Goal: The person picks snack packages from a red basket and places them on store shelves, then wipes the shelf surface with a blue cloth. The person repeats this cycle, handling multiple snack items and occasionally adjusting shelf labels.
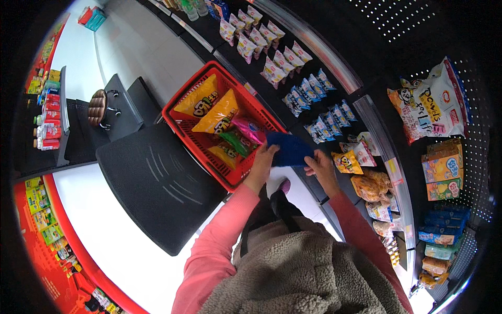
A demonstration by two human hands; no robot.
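Note:
A dark blue snack packet (289,149) is held between both hands, right at the near corner of a red shopping basket (180,128). My left hand (263,158) grips its left end, over the basket's rim. My right hand (320,164) grips its right end, in front of the dark shelf. Inside the basket lie yellow-orange snack bags (219,112), a pink packet (246,127) and a green packet (234,141). My sleeves are pink.
The basket rests on a black stepped platform (157,183). Dark shelves on the right carry rows of small white and blue packets (308,94), a yellow packet (346,162) and large bags (431,102). Red shelving with bottles (47,120) lines the left. White floor lies between.

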